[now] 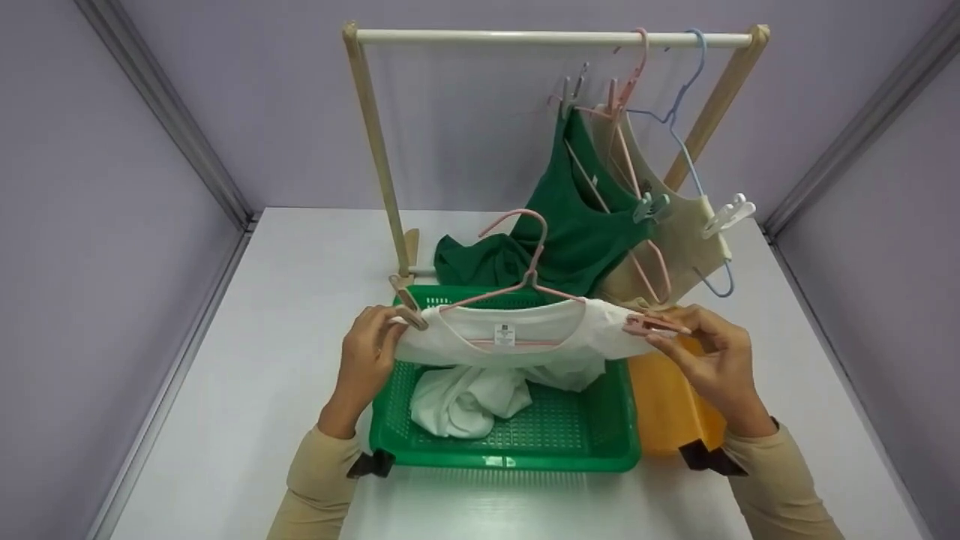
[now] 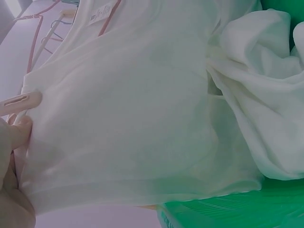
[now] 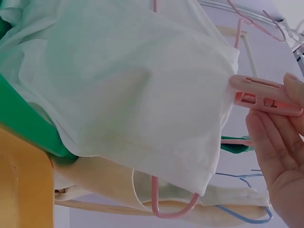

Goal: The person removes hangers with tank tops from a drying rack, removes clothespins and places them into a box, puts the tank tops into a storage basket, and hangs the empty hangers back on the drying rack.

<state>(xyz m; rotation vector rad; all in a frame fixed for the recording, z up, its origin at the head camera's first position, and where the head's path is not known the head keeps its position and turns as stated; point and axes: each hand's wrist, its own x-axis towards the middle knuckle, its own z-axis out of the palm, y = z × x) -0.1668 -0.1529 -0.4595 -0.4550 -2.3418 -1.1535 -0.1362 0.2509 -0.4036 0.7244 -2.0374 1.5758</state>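
Note:
A white shirt (image 1: 517, 356) hangs on a pink hanger (image 1: 534, 262), its lower part drooping into a green basket (image 1: 510, 456). My left hand (image 1: 365, 356) pinches the shirt's left shoulder edge. Right beside those fingers, a beige clothespin (image 1: 409, 311) is clipped on the fabric, also seen as a pale clothespin (image 2: 21, 102) in the left wrist view. On the other side, my right hand (image 1: 716, 356) pinches a pink clothespin (image 3: 266, 95) between thumb and fingers. Its tip meets the shirt's shoulder edge; whether it bites the cloth is hard to tell.
Behind stands a rack with a white rail (image 1: 487, 36) and wooden posts. A green tank top (image 1: 577, 217) and a beige garment (image 1: 675, 232) hang at its right on hangers with clothespins. An orange container (image 1: 664, 412) sits right of the basket.

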